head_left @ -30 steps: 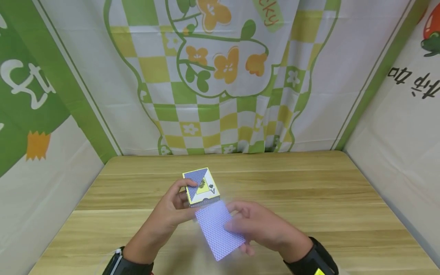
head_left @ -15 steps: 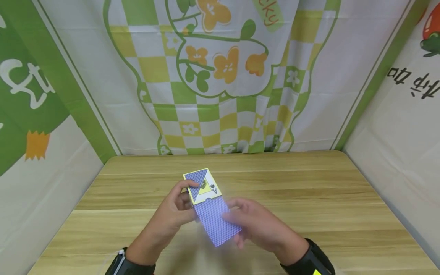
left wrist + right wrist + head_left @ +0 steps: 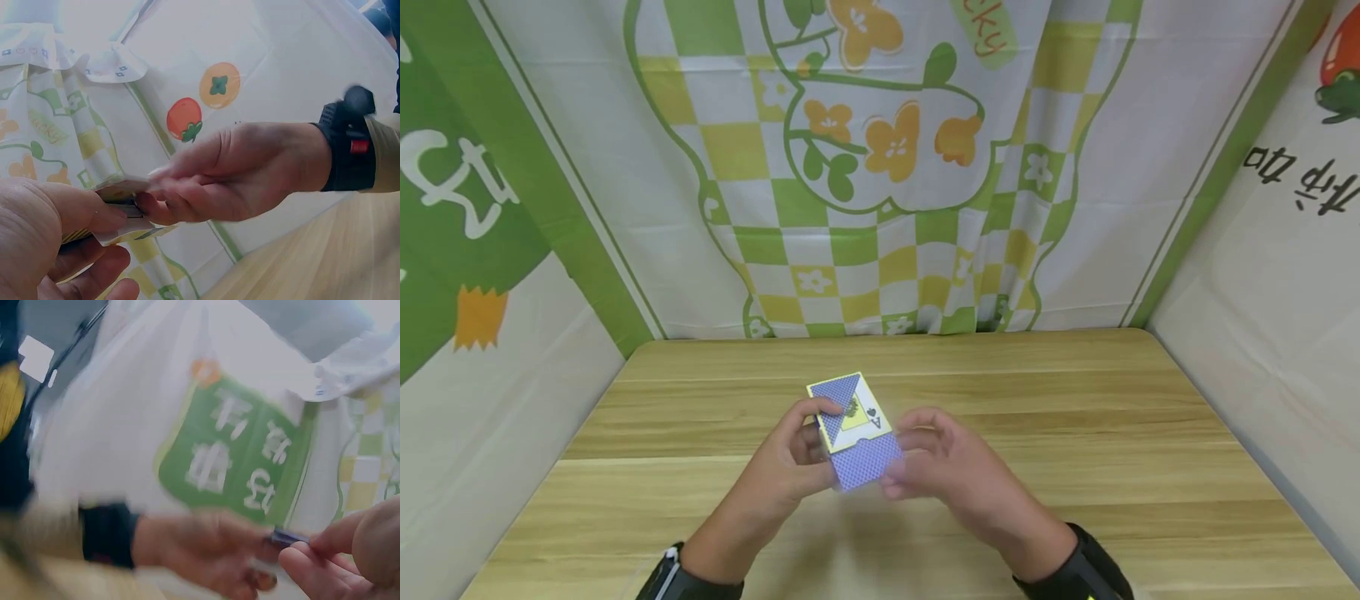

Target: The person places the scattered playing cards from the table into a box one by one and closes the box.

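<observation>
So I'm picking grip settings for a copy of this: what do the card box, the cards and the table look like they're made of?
Card box: thin printed card, slightly glossy; crisp folded edges.
Cards: probably coated paper or plastic, with a smooth blue patterned back; which one cannot be told.
Table: wood or wood-look laminate, matte, with pale grain running in long planks.

The card box (image 3: 852, 410) showed an "A" with a spade, the backdrop cloth (image 3: 880, 167) bore the letters "cky" on a green tag, and the side curtains' characters could not be read.
</observation>
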A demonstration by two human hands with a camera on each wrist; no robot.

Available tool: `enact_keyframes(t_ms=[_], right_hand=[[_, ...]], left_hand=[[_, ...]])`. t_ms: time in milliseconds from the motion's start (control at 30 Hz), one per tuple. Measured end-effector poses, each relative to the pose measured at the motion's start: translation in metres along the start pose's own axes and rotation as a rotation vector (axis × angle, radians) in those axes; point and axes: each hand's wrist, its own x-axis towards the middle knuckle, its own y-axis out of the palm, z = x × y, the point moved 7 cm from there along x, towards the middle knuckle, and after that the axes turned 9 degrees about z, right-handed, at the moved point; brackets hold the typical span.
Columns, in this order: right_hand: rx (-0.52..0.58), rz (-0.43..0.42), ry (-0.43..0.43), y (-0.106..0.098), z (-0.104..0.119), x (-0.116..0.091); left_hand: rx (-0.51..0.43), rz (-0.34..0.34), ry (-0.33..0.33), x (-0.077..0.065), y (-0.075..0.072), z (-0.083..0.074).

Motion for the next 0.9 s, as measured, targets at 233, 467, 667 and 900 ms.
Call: enact_keyframes(t_ms=[233,467,667,900], right_hand=[[-0.363,-0.112,-0.131,0.000,0.011,-0.004],[-0.724,-0.134,-0.266,0.004,0.025,-0.011],[-0.748,-0.215,-0.195,-0.005,0.024,-0.010],[-0.498,0.008,0.062,-0.005,0.002,0.000]], left_hand=[[-0.039,0.063,0.029,0.000,0.007,-0.001],[-0.068,0.093,0.054,-0.002,0.010,-0.003],[-0.095,0.147,0.060,-0.002,0.017,0.000],[-0.087,0.089,0.047,0.000,0.015,0.002]])
